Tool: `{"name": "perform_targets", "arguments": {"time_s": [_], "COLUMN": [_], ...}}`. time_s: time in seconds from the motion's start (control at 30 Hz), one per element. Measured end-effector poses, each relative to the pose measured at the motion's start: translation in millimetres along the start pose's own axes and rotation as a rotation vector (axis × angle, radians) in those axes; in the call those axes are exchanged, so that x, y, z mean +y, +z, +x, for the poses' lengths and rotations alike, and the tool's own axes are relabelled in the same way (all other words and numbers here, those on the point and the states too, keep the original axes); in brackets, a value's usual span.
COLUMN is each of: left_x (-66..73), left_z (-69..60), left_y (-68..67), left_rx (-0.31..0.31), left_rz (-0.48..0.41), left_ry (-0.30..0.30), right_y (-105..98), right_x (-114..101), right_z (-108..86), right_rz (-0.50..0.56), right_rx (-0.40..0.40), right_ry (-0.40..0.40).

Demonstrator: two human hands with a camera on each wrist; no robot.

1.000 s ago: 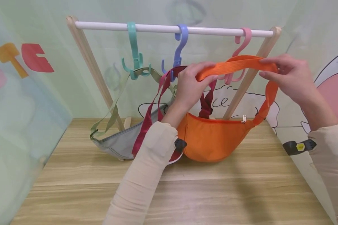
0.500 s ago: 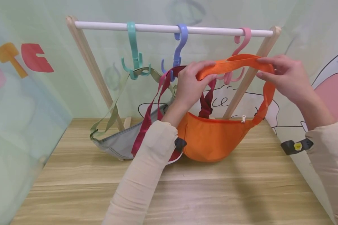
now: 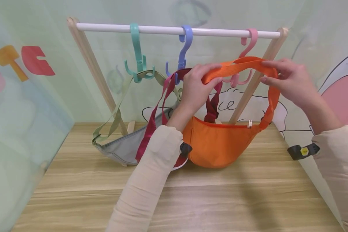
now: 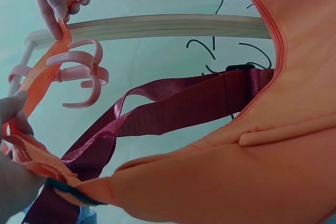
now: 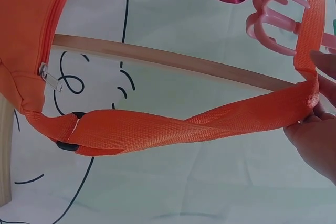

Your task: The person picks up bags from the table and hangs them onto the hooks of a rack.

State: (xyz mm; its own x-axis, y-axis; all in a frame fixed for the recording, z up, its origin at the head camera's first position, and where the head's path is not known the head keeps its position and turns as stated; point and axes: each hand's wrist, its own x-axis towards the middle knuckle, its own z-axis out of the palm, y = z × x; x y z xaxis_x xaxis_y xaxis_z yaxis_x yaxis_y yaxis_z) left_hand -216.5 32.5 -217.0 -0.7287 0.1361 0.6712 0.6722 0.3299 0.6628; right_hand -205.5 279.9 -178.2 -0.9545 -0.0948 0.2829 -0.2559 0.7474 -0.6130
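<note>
An orange waist bag (image 3: 220, 145) hangs by its strap (image 3: 240, 67) from both hands, in front of the rack's right half. My left hand (image 3: 195, 85) grips the strap's left part between thumb and fingers. On the right, my right hand (image 3: 290, 77) pinches the same strap, and a twisted length of it runs down to the bag in the right wrist view. Just behind the stretched strap is a pink hook (image 3: 249, 45), partly hidden by it; the left wrist view shows its several prongs (image 4: 86, 72) beside the strap, which does not visibly rest on them.
A white rod (image 3: 110, 27) on wooden posts carries the hooks. From the green hook (image 3: 137, 48) hangs a grey bag (image 3: 124, 149); a dark red bag's strap (image 3: 152, 135) hangs on the blue hook (image 3: 185, 45). Beneath is a wood-grain table (image 3: 104, 193).
My right hand has moved a little to the left with its end of the strap, narrowing the span between the hands. The left hand has stayed nearly still.
</note>
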Motion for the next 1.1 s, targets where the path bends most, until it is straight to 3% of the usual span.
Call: {"name": "perform_targets", "arguments": {"time_s": [0.43, 0.7, 1.1], "left_x": [-3.2, -4.4, -7.3], "left_z": [-2.9, -6.4, -10.1], "left_y": [0.7, -0.3, -0.8], "left_rx": [0.000, -0.008, -0.052], "left_rz": [-0.002, -0.005, -0.010], "left_ry": [-0.003, -0.003, -0.006], "right_y": [1, 0, 0], "right_x": [3, 6, 11], "right_z": [-3.5, -8.3, -12.2], "right_rz": [0.024, 0.162, 0.159], "right_rx": [0.001, 0.017, -0.006], "right_ry": [-0.035, -0.074, -0.014]}}
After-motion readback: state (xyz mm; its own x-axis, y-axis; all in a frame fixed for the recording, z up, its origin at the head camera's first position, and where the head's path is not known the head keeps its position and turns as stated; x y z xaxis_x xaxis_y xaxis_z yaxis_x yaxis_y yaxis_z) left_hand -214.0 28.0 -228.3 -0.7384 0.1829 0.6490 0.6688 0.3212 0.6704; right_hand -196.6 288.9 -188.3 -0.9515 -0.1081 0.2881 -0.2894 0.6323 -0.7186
